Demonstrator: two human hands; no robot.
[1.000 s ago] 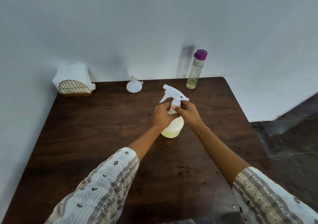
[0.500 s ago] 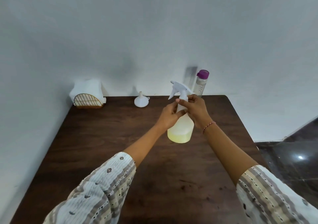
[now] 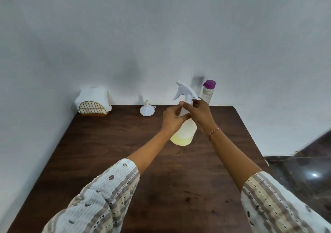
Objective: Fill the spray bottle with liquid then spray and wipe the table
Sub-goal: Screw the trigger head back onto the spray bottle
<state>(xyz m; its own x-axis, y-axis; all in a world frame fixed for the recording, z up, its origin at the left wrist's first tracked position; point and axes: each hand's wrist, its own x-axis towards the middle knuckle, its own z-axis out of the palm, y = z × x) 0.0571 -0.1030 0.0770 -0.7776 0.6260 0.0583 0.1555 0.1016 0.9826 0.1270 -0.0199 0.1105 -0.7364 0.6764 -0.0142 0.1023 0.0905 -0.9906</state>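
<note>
A translucent spray bottle [image 3: 184, 134] with pale yellow liquid at its bottom stands on the dark wooden table [image 3: 111, 154]. Its white trigger head [image 3: 185, 91] points left. My left hand [image 3: 172, 118] grips the bottle's neck from the left. My right hand [image 3: 201, 114] holds the collar under the trigger head from the right. A clear bottle with a purple cap [image 3: 207, 92] stands behind my hands at the table's far edge, partly hidden. A white funnel [image 3: 147, 109] rests upside down at the far edge.
A gold wire napkin holder with white tissues [image 3: 93, 102] sits in the far left corner against the wall. White walls close off the table's far and left sides. Dark glossy floor [image 3: 304, 170] lies to the right.
The view has tilted upward, so the table appears lower in the frame. Both hands stay on the spray bottle's neck, with the fingers shifting slightly around the collar.
</note>
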